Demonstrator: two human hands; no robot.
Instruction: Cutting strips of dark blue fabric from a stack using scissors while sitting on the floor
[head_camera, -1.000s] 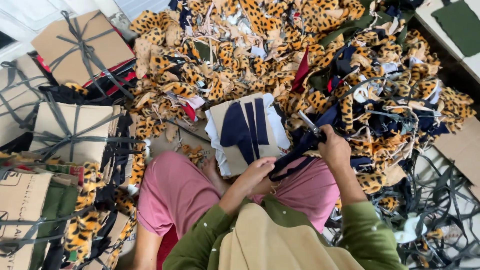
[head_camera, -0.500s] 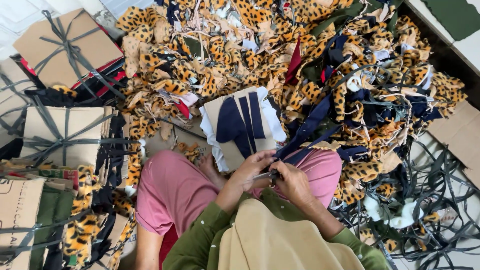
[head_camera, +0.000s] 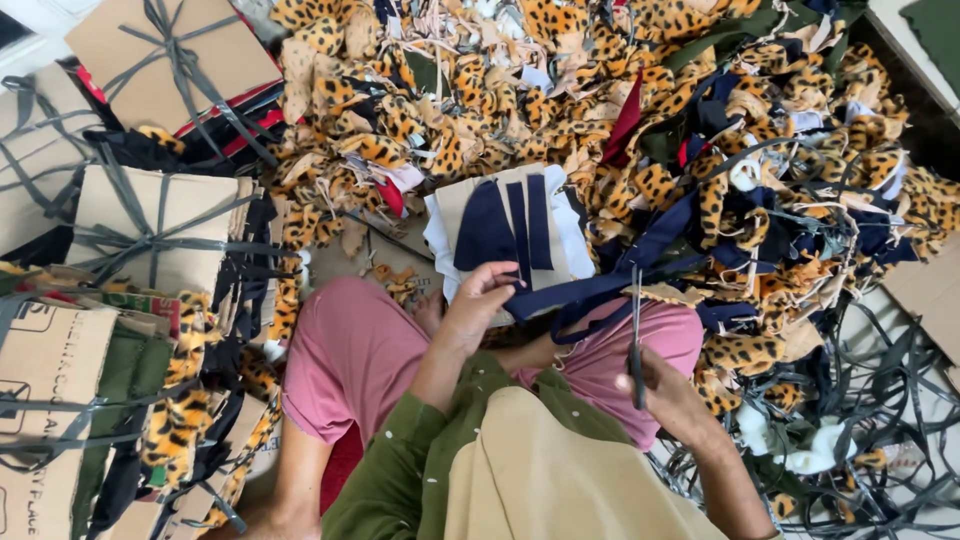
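My left hand (head_camera: 478, 305) pinches the navy fabric strip (head_camera: 600, 290) taut while my right hand (head_camera: 668, 395) grips scissors (head_camera: 636, 335) upright, so I judge cutting close to the pinch safest.

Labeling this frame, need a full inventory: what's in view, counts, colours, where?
leopard-print fabric scraps: many, orange and black, heaped across the top and right
dark navy fabric strip: one, navy, running from the left hand toward the heap
cut navy pieces on a pale card stack: about three, navy on cream, centre floor
black-handled scissors: one pair, dark, upright in the right hand
cardboard bundles tied with grey straps: several, brown, left side
loose dark strapping: a tangle, black, lower right
pink trousers: one pair, pink, on the folded legs
left hand: pinching the navy strip
right hand: gripping the scissors
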